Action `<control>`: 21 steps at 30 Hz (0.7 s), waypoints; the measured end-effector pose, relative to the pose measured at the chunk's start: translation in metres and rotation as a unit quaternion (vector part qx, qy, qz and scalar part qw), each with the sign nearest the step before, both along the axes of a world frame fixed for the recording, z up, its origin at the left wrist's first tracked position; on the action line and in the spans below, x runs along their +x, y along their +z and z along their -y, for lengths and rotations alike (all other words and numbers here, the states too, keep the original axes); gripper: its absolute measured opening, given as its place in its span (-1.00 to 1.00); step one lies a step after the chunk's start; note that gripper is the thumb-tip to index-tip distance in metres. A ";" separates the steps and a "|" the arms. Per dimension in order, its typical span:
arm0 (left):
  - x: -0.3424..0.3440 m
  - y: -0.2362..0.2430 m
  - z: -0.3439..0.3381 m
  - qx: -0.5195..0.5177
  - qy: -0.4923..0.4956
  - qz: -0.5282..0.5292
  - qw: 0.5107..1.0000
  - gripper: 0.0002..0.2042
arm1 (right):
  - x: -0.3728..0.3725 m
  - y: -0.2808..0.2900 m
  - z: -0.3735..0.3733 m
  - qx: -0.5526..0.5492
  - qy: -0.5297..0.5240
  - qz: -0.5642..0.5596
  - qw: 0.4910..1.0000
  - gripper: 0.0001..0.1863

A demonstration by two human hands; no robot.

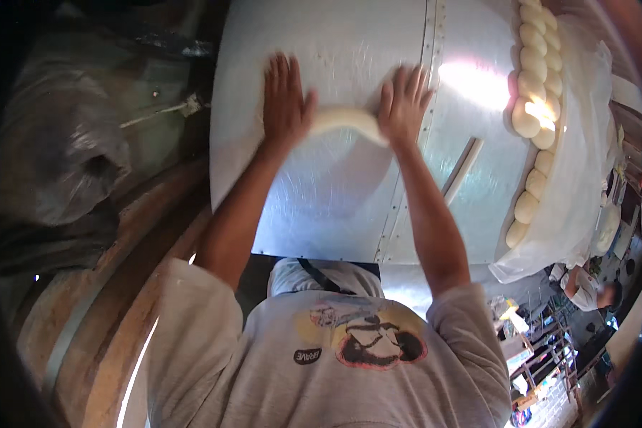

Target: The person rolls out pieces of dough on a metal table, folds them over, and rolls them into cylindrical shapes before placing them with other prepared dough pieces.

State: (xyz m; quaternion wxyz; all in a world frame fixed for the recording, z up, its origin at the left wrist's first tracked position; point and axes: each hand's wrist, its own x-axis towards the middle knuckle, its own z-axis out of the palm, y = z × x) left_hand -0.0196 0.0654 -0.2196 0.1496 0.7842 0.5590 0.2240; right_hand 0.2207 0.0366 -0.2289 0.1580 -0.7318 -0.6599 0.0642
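Between our left hand (285, 103) and right hand (404, 108), fingers spread and palms down at its ends, the dough rope (346, 118) could thin or tear midway if we press unevenly.

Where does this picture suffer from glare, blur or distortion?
Head view: white glare washes out part of the metal table and some of the dough balls; head view again: left hand and right hand look slightly blurred; head view also: the table's left edge bows, corners are dark.

Dough rope (346, 119): showing pale, arching
Spot: lying on metal tabletop (324, 221) between left hand (287, 103) and right hand (404, 107)
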 end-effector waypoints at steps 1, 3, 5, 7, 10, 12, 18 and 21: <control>-0.006 0.003 0.019 -0.010 -0.044 -0.056 0.997 -0.22 | -0.001 -0.003 0.018 0.001 0.021 0.019 1.000 -0.31; -0.025 0.009 0.094 -0.071 -0.080 -0.012 0.994 -0.25 | -0.009 0.004 0.096 -0.058 0.086 -0.048 0.993 -0.29; -0.043 0.008 0.153 -0.089 -0.030 0.202 0.975 -0.40 | -0.016 0.008 0.151 -0.061 0.047 -0.200 0.977 -0.29; -0.051 0.004 0.181 -0.147 0.075 0.313 0.935 -0.39 | -0.034 0.018 0.166 -0.016 -0.011 -0.314 0.949 -0.27; -0.068 0.006 0.202 -0.191 0.200 0.414 0.867 -0.37 | -0.064 0.040 0.182 -0.041 -0.023 -0.556 0.830 -0.12; -0.079 0.011 0.210 -0.185 0.233 0.453 0.841 -0.36 | -0.058 0.049 0.165 0.028 -0.033 -0.287 0.957 -0.12; -0.101 0.026 0.240 -0.128 0.307 0.450 0.829 -0.38 | -0.050 0.035 0.155 0.035 0.085 -0.408 0.908 -0.38; -0.095 0.015 0.229 -0.139 0.315 0.414 0.843 -0.39 | -0.063 0.029 0.183 0.064 0.137 -0.309 0.939 -0.55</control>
